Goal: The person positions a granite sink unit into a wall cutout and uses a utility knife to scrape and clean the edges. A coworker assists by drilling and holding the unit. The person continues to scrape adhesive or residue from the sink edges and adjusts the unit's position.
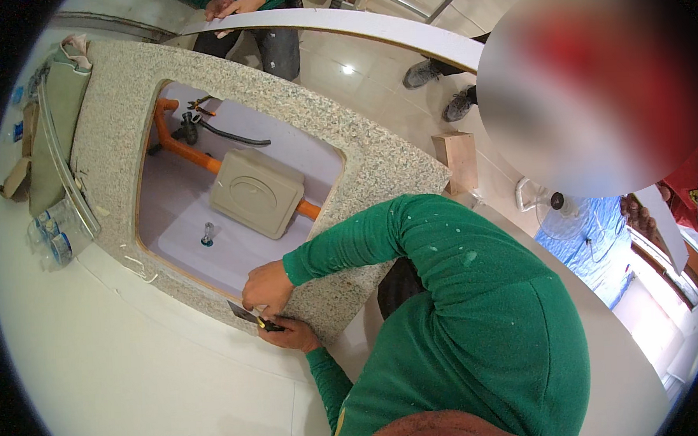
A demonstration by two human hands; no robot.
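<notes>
One granite countertop (362,159), perhaps three bottles (54,235).

speckled grey-beige granite countertop (117,88), orange pipe (181,147), beige cistern box (257,193), green paint-flecked sleeves (350,245), white board (122,368)

Both hands sat at the near edge of the speckled countertop (125,95). Right arm (350,241) reached across its corner, elbow bent, green sleeve down to the wrist. Right hand (268,288) was knuckles-up on that edge, fingers curled down, grip not readable. Left hand (292,333) was just below the edge, fingers closed, touching the right hand's fingertips.
</notes>
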